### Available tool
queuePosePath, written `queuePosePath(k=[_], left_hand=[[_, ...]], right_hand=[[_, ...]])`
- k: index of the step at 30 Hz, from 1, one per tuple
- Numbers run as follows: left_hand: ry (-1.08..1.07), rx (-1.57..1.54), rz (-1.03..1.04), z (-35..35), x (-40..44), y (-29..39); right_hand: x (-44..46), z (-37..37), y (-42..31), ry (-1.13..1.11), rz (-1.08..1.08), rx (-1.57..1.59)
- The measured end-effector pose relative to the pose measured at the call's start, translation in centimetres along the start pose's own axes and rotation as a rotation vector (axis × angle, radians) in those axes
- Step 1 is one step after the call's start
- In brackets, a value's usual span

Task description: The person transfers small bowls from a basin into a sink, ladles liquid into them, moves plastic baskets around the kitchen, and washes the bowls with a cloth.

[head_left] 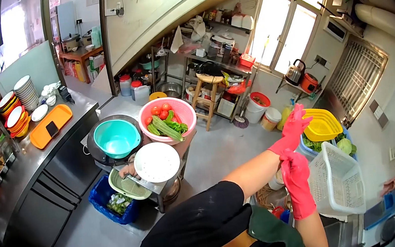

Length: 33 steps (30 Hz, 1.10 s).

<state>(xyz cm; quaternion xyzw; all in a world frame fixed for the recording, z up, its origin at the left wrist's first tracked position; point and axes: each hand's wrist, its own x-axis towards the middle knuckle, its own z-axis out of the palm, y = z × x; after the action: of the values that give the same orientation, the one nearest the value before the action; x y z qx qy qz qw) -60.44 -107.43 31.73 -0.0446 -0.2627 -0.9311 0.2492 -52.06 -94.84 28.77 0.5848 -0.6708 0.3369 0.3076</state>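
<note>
Pink rubber gloves cover both of my hands. My left hand (296,125) is raised ahead of me on the right, its fingers apart and nothing in them. Just below it, my right hand (294,167) has its fingers closed at the cuff (278,148) of the left glove, by the wrist. The fingertips are partly hidden there. Beyond the hands are a yellow basket (324,124) and leafy greens (348,146). A white plastic crate (347,183) stands to the right of my right hand.
A stand to the left bears a turquoise basin (117,137), a pink colander (182,109) of tomatoes and green vegetables, and a white colander (157,162). A blue bin (98,202) holds scraps. A steel counter (20,170) carries an orange tray (50,126). A stool (208,93) stands behind.
</note>
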Motion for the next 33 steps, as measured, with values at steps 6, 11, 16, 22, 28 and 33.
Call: queuePosePath(k=[6, 11, 16, 22, 28, 33], left_hand=[[-0.098, 0.170, 0.043, -1.6, -1.0, 1.3], [0.249, 0.084, 0.396, -11.3, 7.8, -2.0], [-0.225, -0.132, 0.036, -3.5, 1.4, 1.5], [-0.729, -0.336, -0.197, -1.0, -1.3, 3.5], [-0.530, -0.249, -0.334, -7.6, -1.9, 0.7], [-0.020, -0.118, -0.385, -7.8, -2.9, -3.0]], right_hand=[[0.3, 0.8, -1.1, -0.312, 0.920, 1.047], [1.3, 0.1, -5.6, -0.548, 0.933, 0.938], [0.9, 0.8, -3.7, -0.418, 0.930, 0.968], [-2.8, -11.4, 2.8, -0.020, 0.582, 0.579], [-10.5, -29.7, 25.4, 0.627, 0.780, -0.004], [-15.8, -47.2, 42.4, 0.793, 0.970, -0.459]])
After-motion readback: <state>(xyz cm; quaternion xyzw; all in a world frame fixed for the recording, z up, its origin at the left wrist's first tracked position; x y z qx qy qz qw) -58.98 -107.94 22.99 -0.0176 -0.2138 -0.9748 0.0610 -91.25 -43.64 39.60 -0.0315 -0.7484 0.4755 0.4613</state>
